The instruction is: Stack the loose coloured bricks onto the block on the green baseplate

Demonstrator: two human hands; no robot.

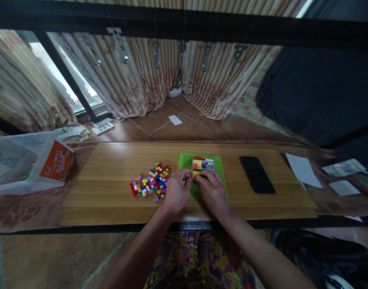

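Observation:
A green baseplate (217, 161) lies on the wooden board, bearing a low rectangular block of multicoloured toy bricks (203, 163). From the left, my left hand (177, 192) reaches over the plate's edge, thumb and forefinger pinched beside the block; a speck of pink shows at the fingertips, apparently a small brick. Curled against the block's near side, my right hand (214, 192) has its thumb and fingers on it and hides its front edge. A heap of loose toy bricks (154, 181) in mixed colours lies just left of my left hand.
Right of the baseplate lies a black phone (257, 175). A clear plastic bin (24, 160) with an orange label stands at the far left. White paper (303, 170) lies on the right. A dark metal bar (184, 20) with hanging hooks crosses above the table's far side.

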